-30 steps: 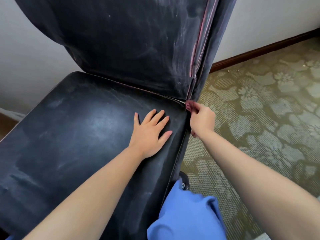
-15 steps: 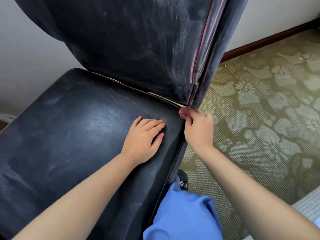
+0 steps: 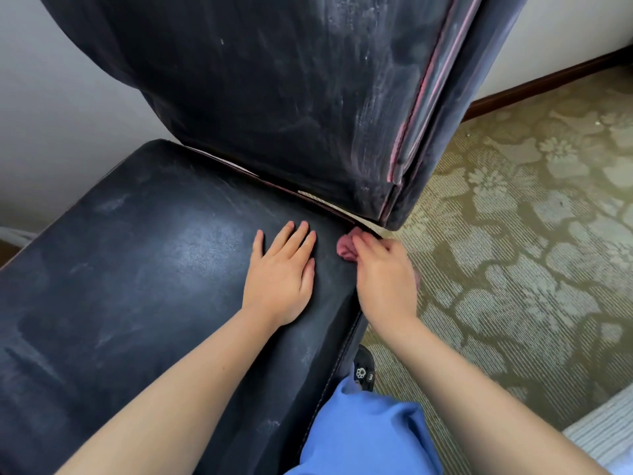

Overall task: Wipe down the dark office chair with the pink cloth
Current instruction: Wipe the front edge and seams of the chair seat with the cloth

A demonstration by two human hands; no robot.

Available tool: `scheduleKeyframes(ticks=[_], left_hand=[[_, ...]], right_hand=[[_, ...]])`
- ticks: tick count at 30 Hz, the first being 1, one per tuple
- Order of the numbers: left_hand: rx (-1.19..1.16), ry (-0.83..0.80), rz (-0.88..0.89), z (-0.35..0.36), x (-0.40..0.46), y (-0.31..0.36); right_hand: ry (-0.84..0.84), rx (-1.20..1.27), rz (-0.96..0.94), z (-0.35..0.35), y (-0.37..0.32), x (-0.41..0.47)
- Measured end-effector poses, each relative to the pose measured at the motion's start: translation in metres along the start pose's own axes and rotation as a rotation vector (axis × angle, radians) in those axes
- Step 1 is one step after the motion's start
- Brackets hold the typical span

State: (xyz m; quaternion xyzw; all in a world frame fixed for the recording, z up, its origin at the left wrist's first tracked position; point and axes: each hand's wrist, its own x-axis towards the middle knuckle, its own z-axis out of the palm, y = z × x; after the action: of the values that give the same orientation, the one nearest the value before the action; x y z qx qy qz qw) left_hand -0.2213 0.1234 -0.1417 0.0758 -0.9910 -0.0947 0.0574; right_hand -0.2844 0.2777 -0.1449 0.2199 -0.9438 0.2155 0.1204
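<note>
The dark office chair fills the left and middle of the head view: its dusty seat [image 3: 137,275] in front of me and its backrest [image 3: 291,90] rising behind. My left hand [image 3: 279,272] lies flat on the seat's right part, fingers straight and together. My right hand [image 3: 385,279] grips the bunched pink cloth [image 3: 344,246] at the seat's back right corner, just below the gap between seat and backrest. Most of the cloth is hidden under my fingers.
Green patterned carpet [image 3: 513,252] spreads to the right of the chair. A white wall with a dark wooden baseboard [image 3: 548,85] runs behind. My blue trouser leg [image 3: 363,437] and a dark slipper [image 3: 363,370] stand close to the seat's right edge.
My right hand has brought the cloth from the side of the seat corner up onto its top edge. My left hand's fingers curled briefly and now lie straight and together.
</note>
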Motion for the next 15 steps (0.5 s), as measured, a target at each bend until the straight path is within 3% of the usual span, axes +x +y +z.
scheduleKeyframes(ticks=[5, 10, 15], left_hand=[[0.008, 0.062, 0.031, 0.0, -0.003, 0.0], [0.012, 0.037, 0.13, -0.007, 0.002, -0.014], [-0.01, 0.109, 0.1, -0.005, -0.003, -0.019]], right_hand=[[0.009, 0.065, 0.176, 0.016, -0.024, 0.033], [-0.101, -0.058, -0.004, 0.01, -0.006, 0.026], [-0.077, -0.096, 0.086, -0.001, 0.005, 0.004]])
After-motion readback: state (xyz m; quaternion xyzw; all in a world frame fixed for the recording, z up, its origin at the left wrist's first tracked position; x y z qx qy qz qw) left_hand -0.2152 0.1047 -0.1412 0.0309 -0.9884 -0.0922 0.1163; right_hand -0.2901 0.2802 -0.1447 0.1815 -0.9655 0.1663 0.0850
